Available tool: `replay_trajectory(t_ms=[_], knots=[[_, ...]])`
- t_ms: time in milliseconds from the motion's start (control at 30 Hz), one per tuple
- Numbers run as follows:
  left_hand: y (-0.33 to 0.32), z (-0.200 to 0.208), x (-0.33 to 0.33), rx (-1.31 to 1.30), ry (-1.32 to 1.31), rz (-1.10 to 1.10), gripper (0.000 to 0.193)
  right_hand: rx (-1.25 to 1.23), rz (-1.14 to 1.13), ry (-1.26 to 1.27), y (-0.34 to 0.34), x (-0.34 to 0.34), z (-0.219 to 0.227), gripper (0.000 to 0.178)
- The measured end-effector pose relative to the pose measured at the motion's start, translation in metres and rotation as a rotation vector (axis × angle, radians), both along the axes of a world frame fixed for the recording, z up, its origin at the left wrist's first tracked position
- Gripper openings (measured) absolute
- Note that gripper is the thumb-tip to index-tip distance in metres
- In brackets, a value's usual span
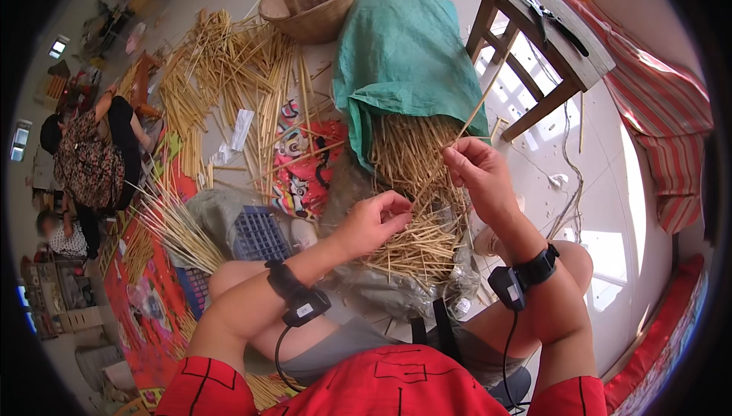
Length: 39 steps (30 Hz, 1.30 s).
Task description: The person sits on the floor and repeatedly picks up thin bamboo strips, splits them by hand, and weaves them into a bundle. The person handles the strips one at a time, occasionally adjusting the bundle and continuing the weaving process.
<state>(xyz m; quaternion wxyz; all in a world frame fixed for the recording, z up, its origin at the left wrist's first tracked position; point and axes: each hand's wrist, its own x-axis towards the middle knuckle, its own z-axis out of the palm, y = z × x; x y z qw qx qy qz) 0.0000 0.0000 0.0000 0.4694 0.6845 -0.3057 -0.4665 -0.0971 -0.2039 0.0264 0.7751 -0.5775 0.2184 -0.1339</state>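
A long straw stalk (492,83) slants up and away from my right hand (482,176), whose thumb and forefinger pinch it. Its lower part runs down toward my left hand (374,223). There the fingers are curled in, and their tips meet around the stalk's lower end. Beneath both hands lies a thick bundle of cut straw (415,252), its near ends resting on clear plastic sheeting between my knees. A green woven sack (400,42) covers the bundle's far part.
A wooden stool (568,50) with pliers (553,23) on it stands at right. Loose stalks (229,57) and a wicker basket (313,8) lie beyond. At left are a blue plastic crate (259,233) and a patterned red mat (141,301). Another person (91,149) sits farther off.
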Motion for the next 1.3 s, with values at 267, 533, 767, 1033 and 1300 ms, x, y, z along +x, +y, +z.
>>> replay_trajectory(t_ms=[267, 533, 767, 1033, 1300], knots=[[-0.011, 0.014, 0.004, -0.186, 0.099, 0.133, 0.014, 0.055, 0.194, 0.037, 0.039, -0.007, -0.006, 0.010], [-0.007, 0.013, 0.003, -0.180, 0.007, 0.175, 0.008, 0.058, 0.108, -0.023, 0.034, -0.003, -0.003, 0.012], [-0.008, 0.022, 0.003, -0.198, -0.014, 0.227, 0.007, 0.059, 0.158, -0.004, 0.043, -0.005, -0.007, 0.014], [-0.007, 0.015, -0.001, -0.208, -0.097, 0.230, 0.007, -0.001, 0.145, 0.005, 0.047, -0.005, -0.012, 0.009], [-0.006, 0.020, -0.001, -0.189, 0.003, 0.242, 0.009, 0.067, 0.166, 0.029, 0.048, -0.006, -0.015, 0.013]])
